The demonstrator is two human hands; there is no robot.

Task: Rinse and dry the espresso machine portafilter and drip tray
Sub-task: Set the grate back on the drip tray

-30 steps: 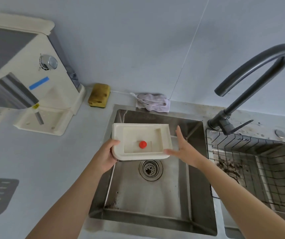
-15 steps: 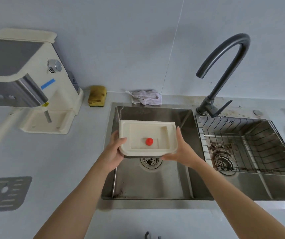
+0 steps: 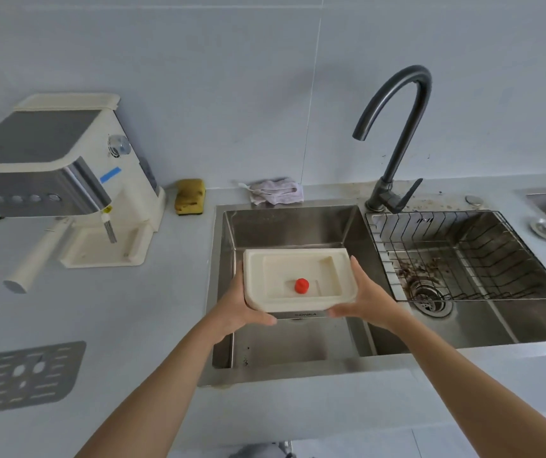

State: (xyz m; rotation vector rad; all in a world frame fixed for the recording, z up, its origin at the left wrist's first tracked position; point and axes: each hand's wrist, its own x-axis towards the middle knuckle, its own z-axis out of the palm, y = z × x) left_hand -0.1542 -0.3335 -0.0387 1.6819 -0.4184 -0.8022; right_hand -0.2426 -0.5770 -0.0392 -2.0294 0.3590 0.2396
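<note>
The left hand (image 3: pixel 237 307) grips the left end of the drip tray (image 3: pixel 298 269), thumb along its near edge and the fingers hidden beneath. The right hand (image 3: pixel 369 300) clasps the right end, forefinger straight up the side and thumb hooked under the near edge. Between them the tray hangs level above the left basin of the sink (image 3: pixel 285 226), clear of its floor. It is a shallow, cream plastic box with rounded corners, a stepped recess and a small red knob (image 3: pixel 301 286) standing in the middle; its matt surface shows no pooled water, though whether it is damp cannot be told. The steel sink is brushed and dull. The dark curved tap (image 3: pixel 397 133) behind its divider gives no stream, so rinsing of the tray looks not yet begun. A wire basket (image 3: pixel 463 256) sits in the right basin over brown grounds. A crumpled pale cloth (image 3: pixel 276 192), likely for drying, lies just behind the sink, with a yellow sponge (image 3: pixel 189 196) beside it to the left. Further left of the sink stands the cream and steel coffee machine (image 3: pixel 50 166), its tray bay bare, and the portafilter (image 3: pixel 35 259) appears to be in place with its pale handle jutting out, so that part seems untouched. A grey slotted grille (image 3: pixel 24 376) lies flat on the counter (image 3: pixel 139 325), well left of the sink.
</note>
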